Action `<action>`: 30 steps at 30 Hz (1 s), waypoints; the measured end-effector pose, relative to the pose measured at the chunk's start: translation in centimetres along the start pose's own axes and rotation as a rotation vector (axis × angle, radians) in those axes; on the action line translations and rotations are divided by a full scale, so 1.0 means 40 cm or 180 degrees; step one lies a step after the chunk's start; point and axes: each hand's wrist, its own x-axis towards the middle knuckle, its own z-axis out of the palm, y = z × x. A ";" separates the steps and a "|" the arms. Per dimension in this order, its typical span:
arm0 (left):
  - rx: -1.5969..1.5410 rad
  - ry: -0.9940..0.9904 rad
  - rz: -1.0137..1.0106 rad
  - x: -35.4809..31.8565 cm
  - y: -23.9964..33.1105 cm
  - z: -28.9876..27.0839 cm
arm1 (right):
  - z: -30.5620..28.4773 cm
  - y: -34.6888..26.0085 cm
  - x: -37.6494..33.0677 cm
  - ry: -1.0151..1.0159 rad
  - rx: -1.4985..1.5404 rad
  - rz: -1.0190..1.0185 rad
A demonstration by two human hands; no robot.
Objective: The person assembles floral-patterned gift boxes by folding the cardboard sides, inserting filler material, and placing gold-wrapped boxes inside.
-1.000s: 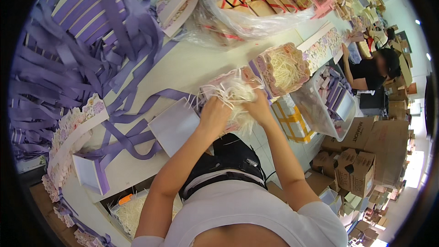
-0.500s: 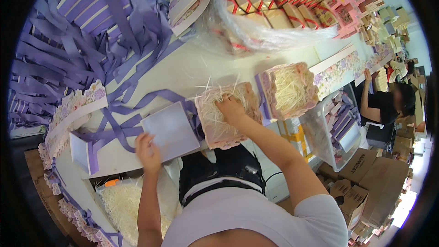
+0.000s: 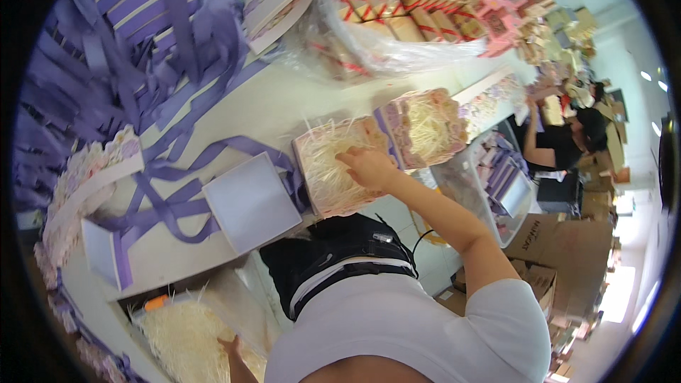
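Note:
My right hand [image 3: 370, 168] rests on pale shredded paper filler [image 3: 332, 156] in a square box with a floral scalloped rim [image 3: 349, 202]. Its fingers are stretched over the strands, their tips partly sunk in them. At the lower left, my left hand [image 3: 231, 349] is over a bin of the same shredded paper [image 3: 183, 330], thumb and finger apart, nothing seen between them. Left of the floral box lies an open, pale-lined square box [image 3: 253, 202]. A second floral box [image 3: 429, 128] with filler touches the first on its far right.
Purple ribbons [image 3: 170, 206] trail across the white table [image 3: 206, 262]. A plastic-wrapped stack of gold boxes with red ribbon [image 3: 408, 0] stands at the back. On the right are a clear tub of purple boxes [image 3: 500, 170], cardboard cartons [image 3: 567, 259] and another person [image 3: 557, 145].
My left hand has moved down from beside the pale-lined box to the shredded paper bin. My right hand stays on the filler in the floral box. The view has shifted.

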 end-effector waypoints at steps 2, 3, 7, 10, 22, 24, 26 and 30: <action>0.0112 -0.0089 0.0093 0.020 0.038 0.065 | -0.004 -0.017 -0.020 0.0245 -0.0037 0.0133; 0.0201 -0.0070 0.0139 0.022 0.056 0.081 | -0.009 -0.029 -0.024 0.0301 -0.0022 0.0189; 0.0372 0.0007 0.0472 0.025 0.119 0.124 | -0.010 -0.047 -0.032 0.0627 0.0100 0.0124; 0.0543 0.0240 0.0715 0.031 0.135 0.086 | -0.015 -0.054 -0.035 0.0955 0.0358 -0.0018; 0.0262 0.2395 0.1538 -0.280 0.006 -0.494 | -0.047 -0.341 0.092 0.1142 0.1721 -0.0463; -0.0061 0.2778 0.1653 -0.380 0.089 -0.554 | -0.019 -0.416 0.151 0.1494 0.1721 -0.1291; -0.0475 0.2270 0.1448 -0.491 0.201 -0.639 | 0.051 -0.563 0.209 0.1236 0.2229 -0.2108; -0.0922 0.1837 0.1414 -0.550 0.182 -0.626 | 0.122 -1.088 0.159 -0.0434 0.2560 -0.4386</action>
